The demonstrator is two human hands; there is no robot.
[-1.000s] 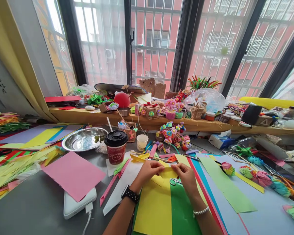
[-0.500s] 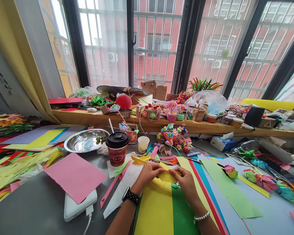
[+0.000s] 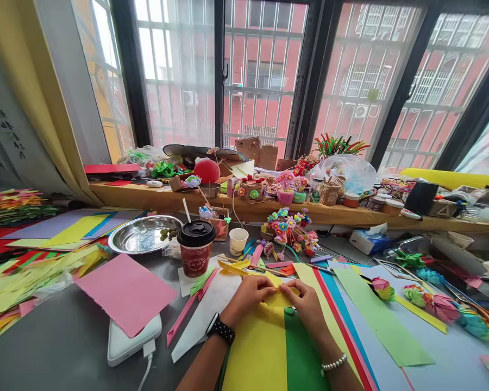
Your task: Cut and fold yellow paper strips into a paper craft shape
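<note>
Between my two hands is a small piece of yellow paper (image 3: 275, 298), pinched at both ends. My left hand (image 3: 250, 293), with a black watch at the wrist, grips its left side between thumb and fingers. Closed on the right side is my right hand (image 3: 305, 304), with a beaded bracelet below it. Under them lie a long yellow sheet (image 3: 255, 353) and a green sheet (image 3: 303, 353). Scissors (image 3: 289, 310) show partly beside my right fingers; the rest is covered. A folded yellow strip (image 3: 233, 267) lies just beyond my left hand.
To the left stand a lidded cup with a straw (image 3: 195, 255), a metal plate (image 3: 124, 237) and a white power bank (image 3: 116, 345) under pink paper (image 3: 126, 293). A small paper cup (image 3: 238, 239) is ahead. Coloured sheets (image 3: 375, 309) and paper flowers (image 3: 442, 305) spread right.
My hands have drawn closer together on the yellow paper, the right hand moving slightly left and its fingers shifting. The camera view has tilted a little.
</note>
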